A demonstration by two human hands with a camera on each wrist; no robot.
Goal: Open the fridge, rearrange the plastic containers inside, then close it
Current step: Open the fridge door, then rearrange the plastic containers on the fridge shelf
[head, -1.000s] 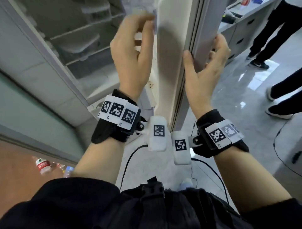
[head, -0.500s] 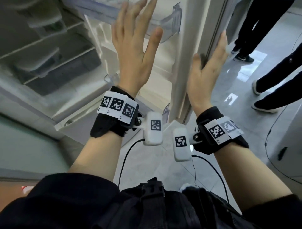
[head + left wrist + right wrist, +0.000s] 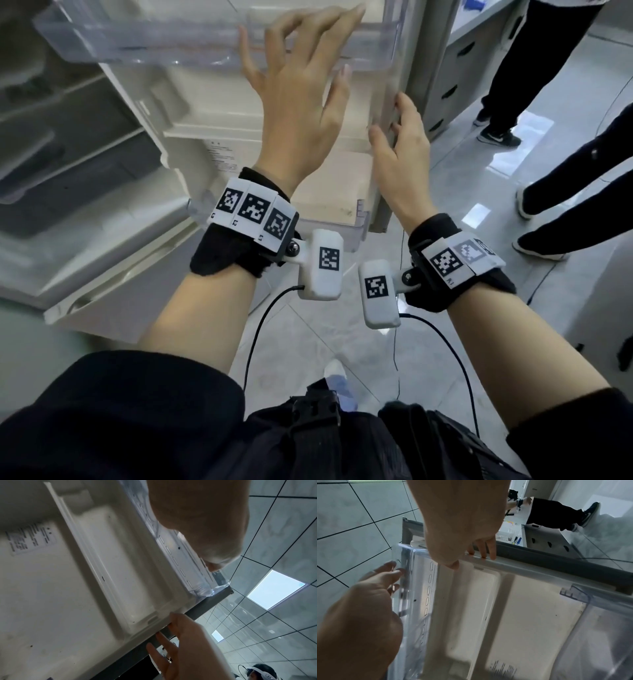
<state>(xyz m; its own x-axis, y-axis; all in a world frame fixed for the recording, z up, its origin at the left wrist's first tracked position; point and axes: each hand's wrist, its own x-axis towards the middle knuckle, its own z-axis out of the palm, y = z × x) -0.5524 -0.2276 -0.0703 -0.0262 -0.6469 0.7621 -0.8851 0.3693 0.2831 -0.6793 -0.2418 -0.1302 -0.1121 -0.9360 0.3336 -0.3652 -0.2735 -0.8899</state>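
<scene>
The fridge door (image 3: 239, 150) stands open with its white inner side toward me. A clear plastic door bin (image 3: 154, 44) runs across its top. My left hand (image 3: 301, 65) is spread open against that bin, and its fingertips (image 3: 397, 572) touch the bin's front wall. My right hand (image 3: 394, 123) is at the door's right edge, where its straight fingers (image 3: 481, 553) rest on the grey rim (image 3: 556, 563). It holds nothing. The fridge interior (image 3: 68, 137) at the left is blurred, and I cannot make out containers on its shelves.
A lower clear bin (image 3: 356, 219) sits at the door's bottom corner. A grey drawer cabinet (image 3: 455, 75) stands behind the door. People's legs (image 3: 534, 68) and feet (image 3: 541, 246) are on the tiled floor at the right. Black cables (image 3: 445, 342) hang from my wrists.
The door has swung wider open and now shows its inner side. My left hand went from the door's edge to the clear top bin. My right hand stayed on the edge.
</scene>
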